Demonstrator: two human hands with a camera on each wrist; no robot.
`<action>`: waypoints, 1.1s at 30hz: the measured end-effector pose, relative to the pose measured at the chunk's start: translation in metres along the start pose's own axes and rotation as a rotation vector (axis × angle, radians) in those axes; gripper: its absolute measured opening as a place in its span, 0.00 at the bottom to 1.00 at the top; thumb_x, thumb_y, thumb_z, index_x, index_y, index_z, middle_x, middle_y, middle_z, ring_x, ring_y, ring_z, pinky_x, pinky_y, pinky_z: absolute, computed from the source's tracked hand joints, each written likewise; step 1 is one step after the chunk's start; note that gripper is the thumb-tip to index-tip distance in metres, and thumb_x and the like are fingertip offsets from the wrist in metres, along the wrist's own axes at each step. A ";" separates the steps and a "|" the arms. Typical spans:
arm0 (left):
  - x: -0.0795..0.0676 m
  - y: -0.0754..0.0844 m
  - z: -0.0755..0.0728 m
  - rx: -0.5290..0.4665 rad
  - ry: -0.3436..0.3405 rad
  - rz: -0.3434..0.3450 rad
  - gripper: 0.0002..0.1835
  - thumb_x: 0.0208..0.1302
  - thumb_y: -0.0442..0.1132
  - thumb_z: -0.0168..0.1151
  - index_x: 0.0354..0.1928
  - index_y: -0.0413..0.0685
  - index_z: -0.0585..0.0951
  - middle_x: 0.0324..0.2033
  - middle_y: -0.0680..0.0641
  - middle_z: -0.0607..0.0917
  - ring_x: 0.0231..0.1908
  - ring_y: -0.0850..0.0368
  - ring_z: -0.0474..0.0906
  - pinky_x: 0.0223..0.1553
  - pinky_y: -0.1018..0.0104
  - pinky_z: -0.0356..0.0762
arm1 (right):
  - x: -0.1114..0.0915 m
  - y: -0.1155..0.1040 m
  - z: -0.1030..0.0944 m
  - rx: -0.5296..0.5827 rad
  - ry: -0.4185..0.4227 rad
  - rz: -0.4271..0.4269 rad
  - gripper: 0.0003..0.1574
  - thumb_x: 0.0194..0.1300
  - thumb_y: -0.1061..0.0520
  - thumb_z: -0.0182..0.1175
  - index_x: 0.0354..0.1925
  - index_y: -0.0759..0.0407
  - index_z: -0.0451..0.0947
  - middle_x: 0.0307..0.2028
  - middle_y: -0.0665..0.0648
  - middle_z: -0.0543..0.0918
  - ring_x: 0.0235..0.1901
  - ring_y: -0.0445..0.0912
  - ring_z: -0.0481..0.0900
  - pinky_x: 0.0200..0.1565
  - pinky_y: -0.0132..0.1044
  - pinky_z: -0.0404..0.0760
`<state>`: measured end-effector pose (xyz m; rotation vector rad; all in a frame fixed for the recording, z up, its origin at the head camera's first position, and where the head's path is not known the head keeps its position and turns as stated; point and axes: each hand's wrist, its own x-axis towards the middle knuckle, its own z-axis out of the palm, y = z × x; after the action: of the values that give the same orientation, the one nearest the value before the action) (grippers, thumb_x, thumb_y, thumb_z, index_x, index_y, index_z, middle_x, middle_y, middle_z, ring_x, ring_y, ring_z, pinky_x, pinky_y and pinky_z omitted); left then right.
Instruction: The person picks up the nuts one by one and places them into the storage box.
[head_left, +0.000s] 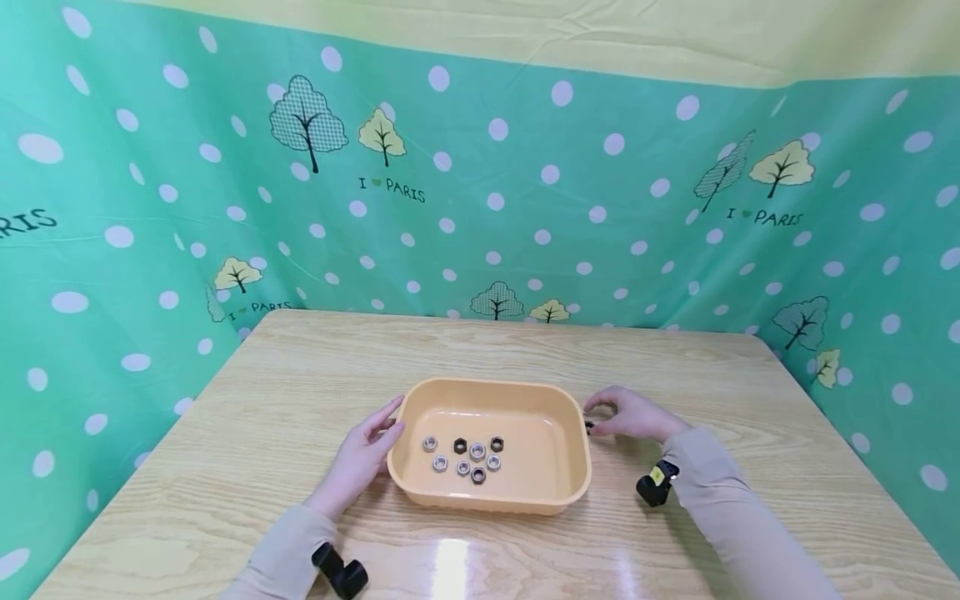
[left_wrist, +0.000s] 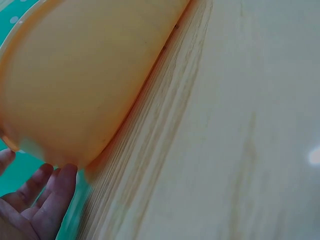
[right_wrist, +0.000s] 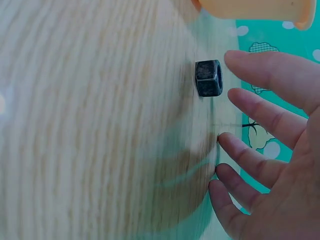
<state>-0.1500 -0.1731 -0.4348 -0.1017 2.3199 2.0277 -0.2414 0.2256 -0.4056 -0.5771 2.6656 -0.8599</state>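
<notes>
My left hand (head_left: 365, 454) rests against the left end of an orange plastic basin (head_left: 480, 503). Fingertips of this hand (left_wrist: 42, 207) touch the basin's outer wall in the left wrist view. Inside the basin lie several hex nuts, some silver, such as one nut (head_left: 440, 463), and some black, such as another nut (head_left: 461, 446). Just off the basin's right end, my right hand (head_left: 630, 414) spreads its fingers about a black hex nut (right_wrist: 208, 78) on the table. A small gap shows between that nut and the fingers in the right wrist view.
A wood-grain table (head_left: 315, 367) carries everything. Green dotted cloth (head_left: 465, 183) hangs behind it and along both sides. Each sleeved wrist wears a black camera; the right one (head_left: 657, 483) is beside the basin, the left one (head_left: 341, 571) near the front.
</notes>
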 end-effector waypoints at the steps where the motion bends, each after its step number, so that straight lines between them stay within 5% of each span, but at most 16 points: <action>1: 0.000 0.000 0.000 0.002 0.001 -0.001 0.27 0.71 0.40 0.52 0.70 0.52 0.63 0.53 0.36 0.69 0.44 0.52 0.79 0.37 0.61 0.86 | 0.000 0.000 0.000 0.002 -0.001 0.002 0.22 0.51 0.58 0.69 0.46 0.62 0.79 0.51 0.64 0.78 0.55 0.61 0.70 0.60 0.61 0.67; 25: 0.001 -0.002 0.001 0.008 0.019 0.002 0.27 0.71 0.40 0.52 0.70 0.51 0.63 0.52 0.36 0.69 0.42 0.54 0.79 0.36 0.62 0.86 | 0.003 -0.002 0.002 -0.101 -0.011 0.043 0.12 0.46 0.59 0.71 0.33 0.53 0.81 0.51 0.64 0.73 0.55 0.63 0.66 0.58 0.63 0.65; 33: 0.000 0.000 0.001 -0.004 0.018 0.003 0.27 0.71 0.40 0.52 0.70 0.49 0.63 0.52 0.36 0.69 0.42 0.54 0.79 0.35 0.61 0.86 | 0.003 -0.001 0.002 -0.111 0.004 -0.018 0.11 0.44 0.59 0.71 0.30 0.53 0.81 0.46 0.61 0.73 0.51 0.60 0.67 0.56 0.59 0.67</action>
<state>-0.1500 -0.1722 -0.4353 -0.1164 2.3277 2.0420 -0.2435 0.2227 -0.4071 -0.6264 2.7292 -0.7222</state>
